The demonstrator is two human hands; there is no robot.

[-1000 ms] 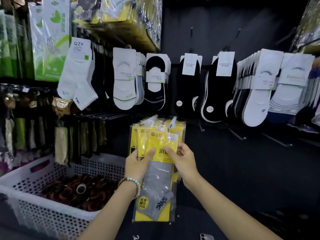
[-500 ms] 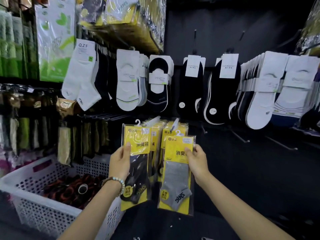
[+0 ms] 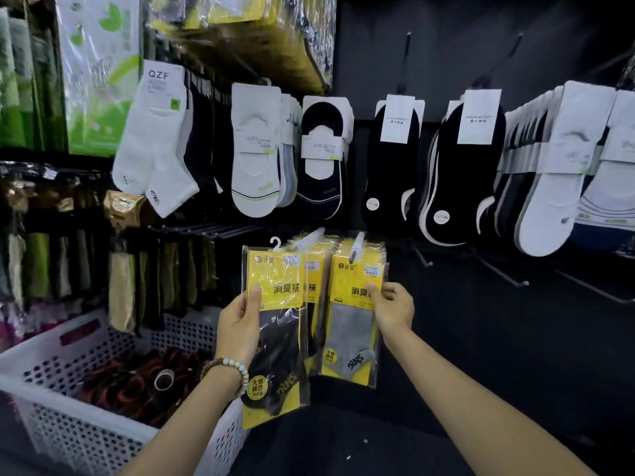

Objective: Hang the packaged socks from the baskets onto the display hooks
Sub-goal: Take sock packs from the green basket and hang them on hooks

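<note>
My left hand [image 3: 240, 324] grips a yellow pack of black socks [image 3: 275, 338] by its left edge, thumb on the front; the pack's white hanger loop [image 3: 275, 242] is free, just left of a white display hook [image 3: 311, 238]. My right hand [image 3: 391, 309] pinches the right edge of a yellow pack of grey socks [image 3: 354, 324], which hangs on a second white hook [image 3: 356, 247] in front of several like packs. A white perforated basket [image 3: 86, 438] stands at lower left, holding dark red and black goods.
White and black loose socks [image 3: 254, 152] hang in a row above. Bare metal hooks [image 3: 508, 274] jut from the dark panel to the right. Green and brown packs [image 3: 123, 293] hang at left behind the basket.
The two packs, first held together in front, were split apart. The grey pack rose onto the right hook with my right hand. My left hand lifted the black pack toward the left hook.
</note>
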